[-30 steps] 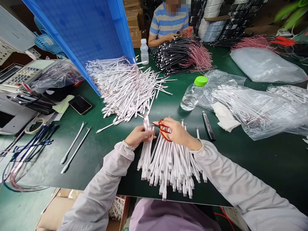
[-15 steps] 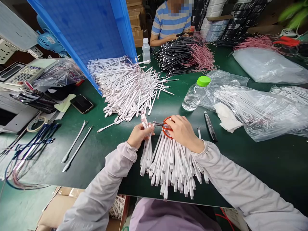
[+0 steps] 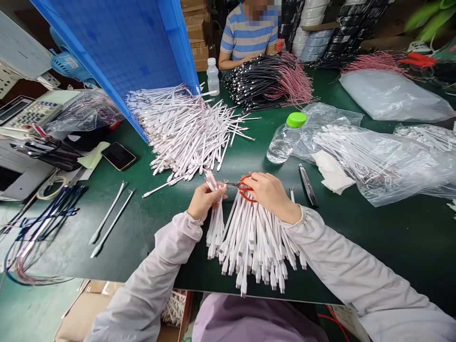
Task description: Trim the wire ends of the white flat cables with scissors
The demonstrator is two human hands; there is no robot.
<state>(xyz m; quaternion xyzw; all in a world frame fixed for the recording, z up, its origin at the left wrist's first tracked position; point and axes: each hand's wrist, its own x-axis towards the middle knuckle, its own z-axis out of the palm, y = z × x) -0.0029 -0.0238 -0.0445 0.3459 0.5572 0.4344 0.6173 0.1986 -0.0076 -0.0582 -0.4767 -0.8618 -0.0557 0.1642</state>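
Note:
My left hand (image 3: 204, 199) is closed round a small bunch of white cables (image 3: 215, 232), their stripped wire ends sticking up past my thumb. In my right hand (image 3: 272, 192) is a pair of scissors (image 3: 245, 188) with orange-red handles. The blades point left and reach the wire ends by my left fingertips; whether they are closed on a wire is too small to tell. Below my right hand a fan of white cables (image 3: 254, 247) lies with its plugs toward the table's front edge. A larger heap of white cables (image 3: 188, 128) spreads out of a tipped blue bin (image 3: 121, 42).
Right of my hands lie a box cutter (image 3: 308, 185), a crumpled tissue (image 3: 333, 172) and bagged cables (image 3: 388, 161). A green-capped bottle (image 3: 285, 140) stands behind. To the left are two loose cables (image 3: 112, 223) and a phone (image 3: 118, 156). A person (image 3: 249, 33) sits opposite, beyond black cables (image 3: 254, 80).
The view has shifted slightly, so everything sits a little further left. My hands keep nearly the same pose, with the scissors still at the wire ends.

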